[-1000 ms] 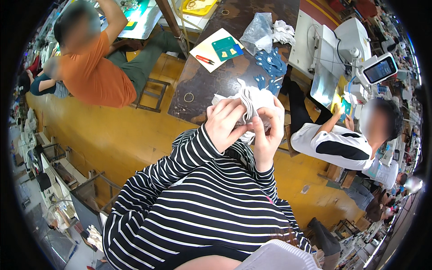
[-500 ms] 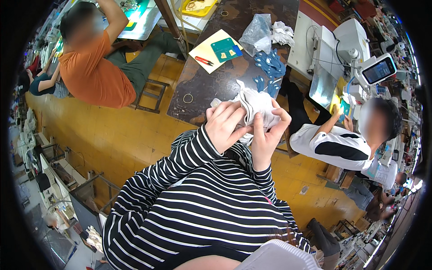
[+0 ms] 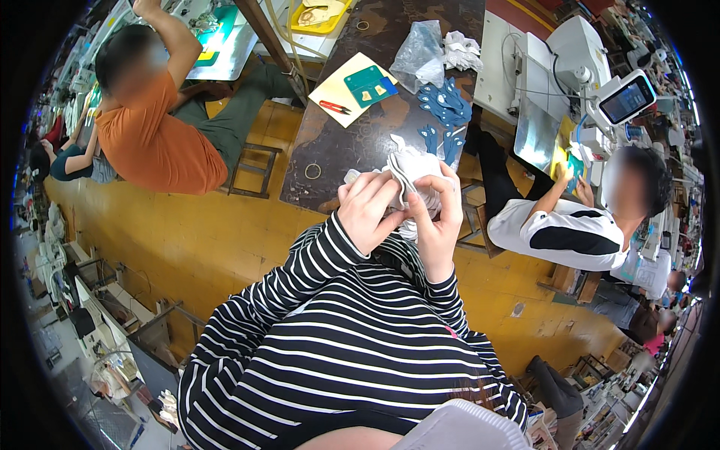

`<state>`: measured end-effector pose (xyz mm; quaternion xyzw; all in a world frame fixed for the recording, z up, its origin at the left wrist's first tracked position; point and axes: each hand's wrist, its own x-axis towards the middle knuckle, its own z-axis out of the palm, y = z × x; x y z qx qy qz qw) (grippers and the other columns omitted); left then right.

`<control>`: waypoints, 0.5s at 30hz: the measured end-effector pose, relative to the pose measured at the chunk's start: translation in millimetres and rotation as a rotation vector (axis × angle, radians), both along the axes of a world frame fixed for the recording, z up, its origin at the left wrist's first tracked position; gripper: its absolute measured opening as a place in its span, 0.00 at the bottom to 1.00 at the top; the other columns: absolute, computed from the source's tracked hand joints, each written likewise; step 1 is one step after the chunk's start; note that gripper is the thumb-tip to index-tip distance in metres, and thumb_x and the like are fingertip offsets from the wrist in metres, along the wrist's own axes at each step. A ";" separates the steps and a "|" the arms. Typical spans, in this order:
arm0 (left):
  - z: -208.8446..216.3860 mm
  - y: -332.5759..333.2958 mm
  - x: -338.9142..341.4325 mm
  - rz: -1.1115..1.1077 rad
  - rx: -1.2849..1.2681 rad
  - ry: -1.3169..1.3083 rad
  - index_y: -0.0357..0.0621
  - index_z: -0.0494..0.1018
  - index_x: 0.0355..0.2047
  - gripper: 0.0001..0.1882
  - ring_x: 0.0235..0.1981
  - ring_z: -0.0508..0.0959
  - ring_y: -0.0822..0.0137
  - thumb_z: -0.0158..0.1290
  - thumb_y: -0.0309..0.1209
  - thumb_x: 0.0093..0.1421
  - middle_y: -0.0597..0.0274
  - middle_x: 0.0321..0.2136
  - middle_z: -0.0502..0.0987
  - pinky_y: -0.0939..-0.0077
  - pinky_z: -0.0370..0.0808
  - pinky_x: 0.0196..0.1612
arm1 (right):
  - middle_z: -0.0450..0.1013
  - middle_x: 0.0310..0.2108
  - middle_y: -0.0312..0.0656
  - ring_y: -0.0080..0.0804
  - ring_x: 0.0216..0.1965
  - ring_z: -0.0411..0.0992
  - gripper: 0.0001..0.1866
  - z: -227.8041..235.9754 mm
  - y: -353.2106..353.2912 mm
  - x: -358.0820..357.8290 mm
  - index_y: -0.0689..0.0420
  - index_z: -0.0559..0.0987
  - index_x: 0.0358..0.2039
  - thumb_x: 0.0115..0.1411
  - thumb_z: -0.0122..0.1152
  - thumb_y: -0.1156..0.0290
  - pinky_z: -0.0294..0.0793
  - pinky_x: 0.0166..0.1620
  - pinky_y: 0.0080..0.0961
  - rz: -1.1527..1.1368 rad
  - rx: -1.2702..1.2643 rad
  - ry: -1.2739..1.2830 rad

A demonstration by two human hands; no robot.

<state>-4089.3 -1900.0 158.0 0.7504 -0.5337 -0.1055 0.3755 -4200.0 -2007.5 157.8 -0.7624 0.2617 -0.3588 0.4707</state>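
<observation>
above the near edge of the dark worktable [image 3: 352, 142], both hands grip a bundle of white fabric pieces [image 3: 411, 174]. left hand [image 3: 367, 212] is curled shut on its left side; right hand [image 3: 439, 225] clamps the right side, fingers over the top. blue cut pieces [image 3: 444, 105] lie farther off.

Wearer's clothing: long-sleeved knit top, black with narrow white horizontal stripes [image 3: 352, 352], covering torso and both arms. Stripes run around the sleeves as rings and bend across the chest with the fabric folds. Sleeves end at the wrists in striped cuffs, left cuff [image 3: 335, 234], right cuff [image 3: 435, 279]. Both hands bare: left hand [image 3: 367, 210], right hand [image 3: 439, 217]. No gloves, rings, watch or bracelets visible on them.
</observation>
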 end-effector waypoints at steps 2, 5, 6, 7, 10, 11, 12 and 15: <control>-2.2 0.7 -1.1 0.002 0.006 -0.024 0.37 0.68 0.49 0.27 0.51 0.71 0.55 0.59 0.33 0.48 0.52 0.46 0.73 0.61 0.63 0.49 | 0.71 0.42 0.52 0.52 0.57 0.65 0.13 7.2 4.7 4.3 0.59 0.75 0.36 0.49 0.66 0.73 0.66 0.54 0.41 -0.022 -0.053 0.030; -8.9 -0.1 -2.4 0.003 0.022 -0.054 0.37 0.68 0.50 0.28 0.51 0.71 0.55 0.59 0.33 0.48 0.52 0.47 0.73 0.61 0.63 0.49 | 0.71 0.39 0.50 0.52 0.57 0.64 0.11 6.6 7.0 6.0 0.60 0.74 0.35 0.50 0.62 0.76 0.65 0.54 0.42 -0.046 -0.057 0.048; -9.1 1.7 -2.9 -0.018 0.036 -0.030 0.37 0.68 0.51 0.28 0.52 0.70 0.55 0.59 0.33 0.49 0.52 0.49 0.72 0.62 0.63 0.50 | 0.71 0.39 0.50 0.53 0.57 0.64 0.11 3.5 6.5 6.5 0.60 0.73 0.35 0.50 0.61 0.77 0.65 0.54 0.42 -0.054 -0.046 0.048; -12.3 3.0 -2.5 -0.025 0.027 0.000 0.38 0.68 0.52 0.28 0.52 0.70 0.55 0.59 0.34 0.50 0.51 0.50 0.71 0.61 0.63 0.50 | 0.71 0.40 0.50 0.51 0.57 0.64 0.10 -1.9 5.8 6.6 0.61 0.73 0.35 0.50 0.60 0.78 0.64 0.55 0.40 -0.041 -0.005 0.033; -20.1 13.6 5.9 -0.062 0.096 0.061 0.38 0.69 0.53 0.29 0.54 0.71 0.53 0.60 0.38 0.53 0.50 0.51 0.72 0.62 0.65 0.53 | 0.71 0.45 0.50 0.45 0.57 0.65 0.09 -23.4 2.4 5.6 0.62 0.73 0.34 0.50 0.57 0.80 0.61 0.57 0.34 -0.009 0.121 -0.012; -26.3 19.8 11.8 -0.083 0.104 0.108 0.38 0.68 0.53 0.29 0.53 0.72 0.53 0.61 0.36 0.54 0.51 0.50 0.73 0.62 0.67 0.52 | 0.71 0.45 0.50 0.43 0.58 0.64 0.07 -24.5 3.1 6.4 0.61 0.73 0.32 0.51 0.56 0.81 0.60 0.58 0.34 -0.007 0.194 -0.026; -31.4 25.1 19.3 -0.103 0.113 0.155 0.38 0.68 0.54 0.29 0.52 0.74 0.53 0.61 0.35 0.54 0.51 0.48 0.75 0.63 0.69 0.52 | 0.71 0.45 0.49 0.43 0.58 0.64 0.06 -27.8 2.8 5.9 0.61 0.73 0.32 0.52 0.56 0.80 0.60 0.58 0.34 -0.004 0.216 -0.024; -48.8 33.7 36.6 -0.106 0.081 0.750 0.34 0.63 0.58 0.38 0.55 0.72 0.56 0.66 0.32 0.49 0.50 0.53 0.72 0.64 0.67 0.58 | 0.72 0.44 0.48 0.43 0.58 0.64 0.06 -34.3 3.3 4.3 0.61 0.73 0.31 0.52 0.58 0.80 0.60 0.58 0.35 0.036 0.239 -0.002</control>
